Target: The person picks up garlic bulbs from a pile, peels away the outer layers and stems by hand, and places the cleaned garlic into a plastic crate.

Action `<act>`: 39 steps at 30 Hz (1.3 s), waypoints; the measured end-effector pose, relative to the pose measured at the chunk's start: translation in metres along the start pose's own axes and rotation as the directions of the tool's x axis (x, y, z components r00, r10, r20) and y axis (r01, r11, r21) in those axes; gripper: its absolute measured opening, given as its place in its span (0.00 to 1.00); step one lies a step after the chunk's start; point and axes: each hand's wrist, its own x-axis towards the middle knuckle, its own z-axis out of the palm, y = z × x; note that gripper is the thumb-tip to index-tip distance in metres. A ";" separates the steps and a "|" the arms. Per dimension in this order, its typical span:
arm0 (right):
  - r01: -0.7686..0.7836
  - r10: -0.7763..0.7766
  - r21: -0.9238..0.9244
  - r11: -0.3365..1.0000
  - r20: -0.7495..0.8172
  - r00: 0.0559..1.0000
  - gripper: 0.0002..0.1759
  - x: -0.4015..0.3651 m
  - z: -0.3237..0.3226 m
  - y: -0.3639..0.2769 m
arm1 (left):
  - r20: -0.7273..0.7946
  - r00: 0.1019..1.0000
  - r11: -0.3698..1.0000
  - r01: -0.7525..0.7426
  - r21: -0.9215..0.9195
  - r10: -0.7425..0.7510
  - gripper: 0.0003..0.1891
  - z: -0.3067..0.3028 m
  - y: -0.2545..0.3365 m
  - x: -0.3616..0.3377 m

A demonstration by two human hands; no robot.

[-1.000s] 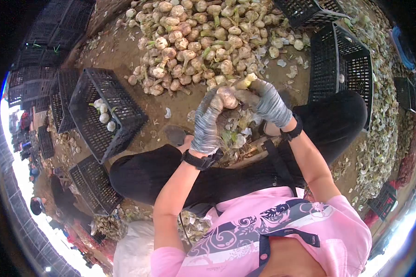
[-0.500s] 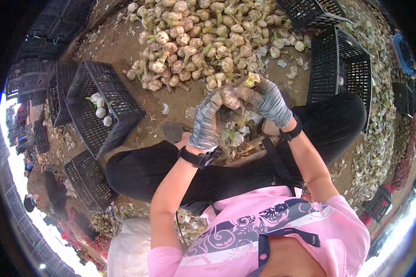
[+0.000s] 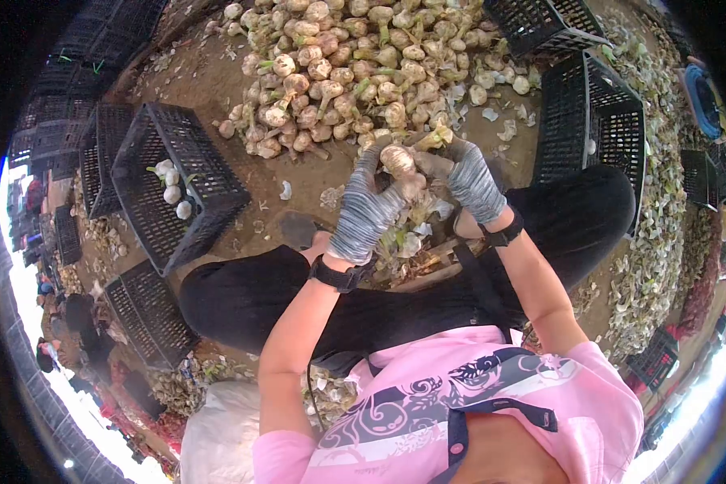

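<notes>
Both my hands wear grey striped gloves and meet at a garlic bulb (image 3: 398,161) in front of my lap. The fingers of my left hand (image 3: 369,202) wrap round the bulb. My right hand (image 3: 465,177) is closed on the garlic's stem (image 3: 434,139), whose pale green end sticks up past the fingers. Just beyond the hands lies a large heap of untrimmed garlic (image 3: 331,73). Loose peelings and cut stems (image 3: 407,242) lie on the ground between my legs.
At the left, a black crate (image 3: 210,173) holds several white bulbs (image 3: 172,194). Another crate (image 3: 149,315) sits by my left knee. On the right stands a black crate (image 3: 563,121) near my right knee, beside a long band of peelings (image 3: 649,266). A white sack (image 3: 222,431) lies at lower left.
The bulb has turned and more of its pale surface shows. My left hand has shifted its fingers around it, now more spread at the thumb. My right hand has barely moved.
</notes>
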 end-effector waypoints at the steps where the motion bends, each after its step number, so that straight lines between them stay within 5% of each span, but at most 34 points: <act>1: -0.073 0.074 0.080 0.994 -0.007 0.997 0.15 -0.001 0.001 0.002 | -0.019 0.988 0.962 -0.145 0.232 0.154 0.20 0.003 0.000 0.000; 5: -0.136 0.134 0.112 0.984 0.028 0.991 0.14 -0.005 0.004 0.004 | -0.086 0.978 0.928 -0.152 0.341 0.192 0.19 -0.004 -0.015 0.001; 8: -0.047 0.050 -0.063 0.997 0.049 0.998 0.14 -0.009 0.008 0.016 | -0.180 0.977 0.992 -0.100 0.071 0.112 0.19 -0.016 -0.014 0.007; 10: 0.088 -0.091 -0.210 0.974 -0.003 0.996 0.13 -0.009 0.013 0.024 | -0.085 0.870 0.832 0.430 -0.351 -0.486 0.21 -0.024 -0.004 0.015; 11: 0.021 -0.017 -0.201 0.979 0.021 1.000 0.13 -0.012 0.012 0.024 | -0.044 0.751 0.718 0.610 -0.335 -0.659 0.23 -0.029 0.003 0.020; 14: -0.066 0.065 0.016 0.998 0.013 0.998 0.13 -0.014 0.019 0.024 | -0.019 0.702 0.575 0.567 -0.589 -0.712 0.23 -0.017 0.007 0.018; 15: -0.079 0.078 -0.012 0.997 -0.090 0.993 0.14 -0.016 0.021 0.031 | -0.022 0.814 0.772 0.541 -0.333 -0.580 0.21 -0.019 0.009 0.018; 16: -0.079 0.077 -0.011 0.997 -0.092 0.993 0.14 -0.016 0.021 0.036 | -0.021 0.814 0.772 0.542 -0.330 -0.581 0.21 -0.013 0.008 0.014; 17: 0.011 -0.025 -0.108 0.994 -0.127 0.992 0.15 -0.015 0.020 0.040 | -0.188 0.944 0.950 0.230 -0.211 -0.270 0.20 0.000 0.006 0.006; 19: 0.143 -0.188 -0.310 0.940 -0.122 0.975 0.16 -0.013 0.017 0.039 | -0.151 0.988 0.986 0.000 0.169 0.025 0.18 0.005 0.004 0.001; 20: 0.142 -0.188 -0.310 0.940 -0.123 0.974 0.16 -0.011 0.014 0.048 | -0.149 0.989 0.985 0.000 0.170 0.025 0.18 0.003 -0.002 0.000; 22: -0.037 0.045 0.173 0.984 -0.039 0.998 0.15 -0.008 0.004 0.070 | -0.068 0.997 0.968 -0.015 0.251 0.033 0.18 0.001 -0.010 -0.001; 24: 0.099 -0.098 0.064 0.993 -0.014 0.995 0.15 -0.014 0.000 0.059 | 0.034 0.999 0.997 0.005 0.083 -0.008 0.18 -0.014 -0.006 0.006; 25: -0.088 0.062 0.502 0.861 0.068 0.996 0.14 -0.014 0.003 0.038 | 0.089 0.969 0.965 0.240 -0.108 -0.231 0.19 -0.021 -0.001 0.008; 26: -0.268 0.164 0.810 0.521 0.213 0.963 0.14 -0.013 0.005 0.026 | 0.116 0.934 0.915 0.356 -0.188 -0.339 0.22 -0.024 0.001 0.009; 28: -0.302 0.253 0.849 0.434 0.207 0.945 0.14 -0.010 0.006 0.034 | 0.140 0.887 0.848 0.462 -0.261 -0.440 0.25 -0.026 0.001 0.013; 30: -0.011 -0.013 0.304 0.953 0.077 0.997 0.14 -0.012 0.004 0.047 | -0.003 1.000 0.998 -0.030 0.060 0.031 0.16 -0.023 -0.010 0.018; 31: -0.009 -0.015 0.306 0.952 0.076 0.997 0.14 -0.013 0.003 0.060 | -0.057 0.995 0.930 -0.056 0.364 0.082 0.13 -0.029 -0.002 0.018; 32: 0.010 -0.015 0.269 0.963 0.018 1.000 0.14 -0.014 0.000 0.075 | -0.060 0.995 0.930 -0.056 0.364 0.084 0.13 -0.028 0.001 0.019; 34: 0.024 -0.019 0.234 0.972 -0.022 1.000 0.14 -0.013 0.003 0.066 | 0.125 0.927 0.672 -0.344 0.656 0.353 0.10 -0.027 0.013 0.020; 36: 0.148 -0.154 -0.119 0.982 -0.044 0.987 0.14 -0.016 0.008 0.046 | 0.107 0.938 0.676 -0.313 0.668 0.329 0.12 -0.029 0.005 0.019; 37: 0.048 -0.045 0.070 0.996 -0.048 0.998 0.14 -0.021 0.012 0.036 | 0.125 0.930 0.626 -0.328 0.708 0.346 0.11 -0.030 0.003 0.020; 39: 0.192 -0.191 -0.055 0.980 0.022 0.981 0.14 -0.016 0.004 0.046 | 0.131 0.921 0.572 -0.335 0.749 0.367 0.11 -0.038 -0.003 0.019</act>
